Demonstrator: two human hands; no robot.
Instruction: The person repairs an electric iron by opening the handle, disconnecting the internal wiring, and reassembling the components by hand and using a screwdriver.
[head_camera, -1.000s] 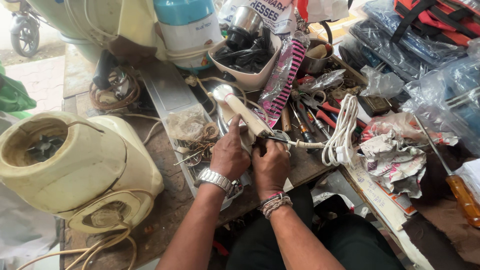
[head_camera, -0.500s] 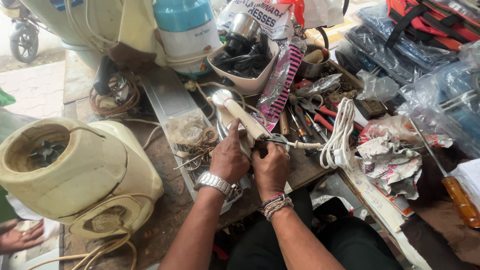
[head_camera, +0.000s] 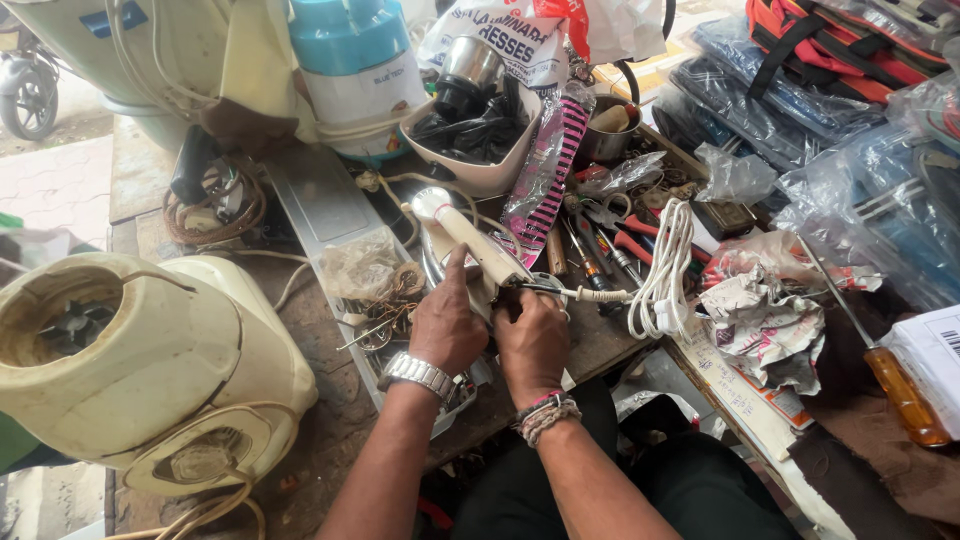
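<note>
My left hand (head_camera: 447, 322) clamps the cream hand blender (head_camera: 470, 240), which points toward 11 o'clock; my right hand (head_camera: 533, 340) curls tight at its cord end, perhaps pinching a tool. I brace firmly, working beside the white cord (head_camera: 665, 270)

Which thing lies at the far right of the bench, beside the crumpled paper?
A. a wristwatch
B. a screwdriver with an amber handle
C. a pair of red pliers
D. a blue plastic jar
B: a screwdriver with an amber handle lies at the right, its shaft running up along the crumpled paper, well away from the left hand and right hand, which hold a cream appliance handle.
</note>
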